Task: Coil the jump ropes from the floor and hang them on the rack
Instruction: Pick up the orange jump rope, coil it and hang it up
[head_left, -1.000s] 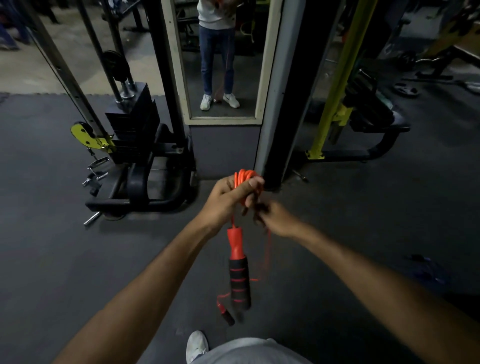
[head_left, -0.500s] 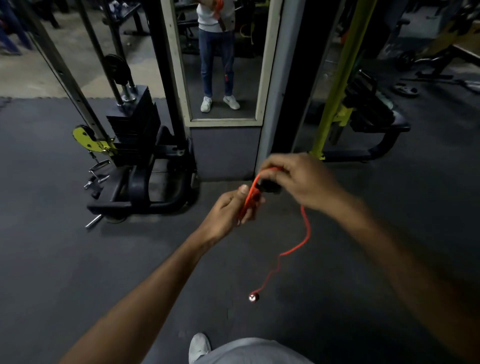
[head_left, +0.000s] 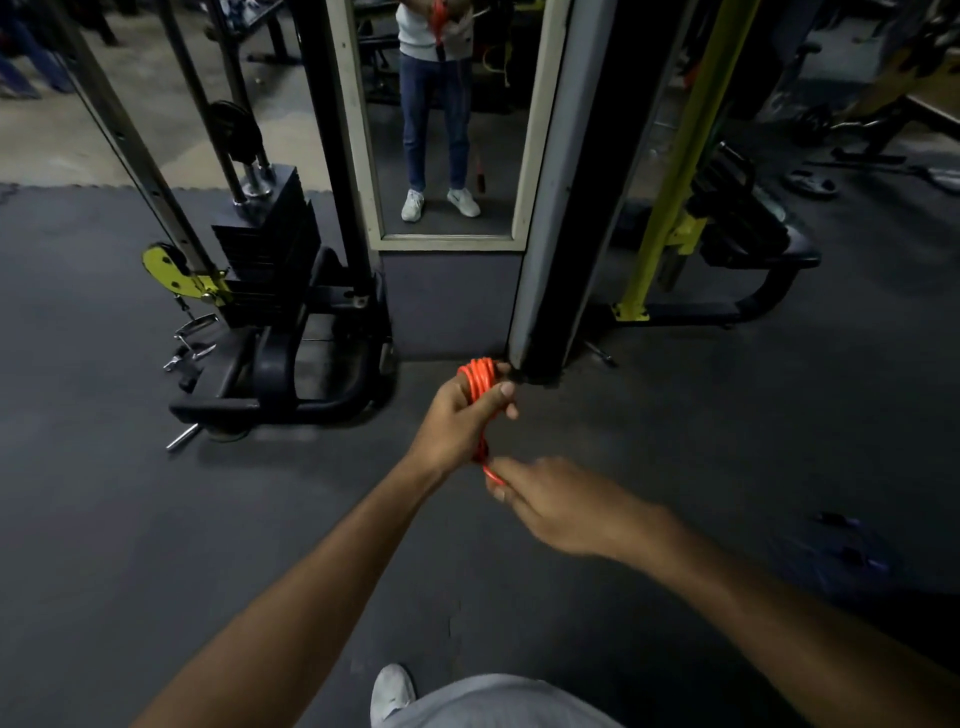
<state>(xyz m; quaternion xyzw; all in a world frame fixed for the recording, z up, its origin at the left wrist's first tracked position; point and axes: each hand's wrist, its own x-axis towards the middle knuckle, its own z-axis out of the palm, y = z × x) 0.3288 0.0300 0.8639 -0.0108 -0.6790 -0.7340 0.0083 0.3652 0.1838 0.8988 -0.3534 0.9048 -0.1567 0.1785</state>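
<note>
Gripping tight, the left hand (head_left: 460, 415) is wrapped around an orange jump rope (head_left: 480, 387) coil above the floor (head_left: 130, 519); at its 5 o'clock the right hand (head_left: 558, 506) pinches the coil's lower loop. Behind, at 12 o'clock, stands a mirror (head_left: 447, 130).

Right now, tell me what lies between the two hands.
In the head view, only a short run of the orange rope spans the gap, from the coil gripped in the left hand down to the right hand, with floor beneath.
</note>
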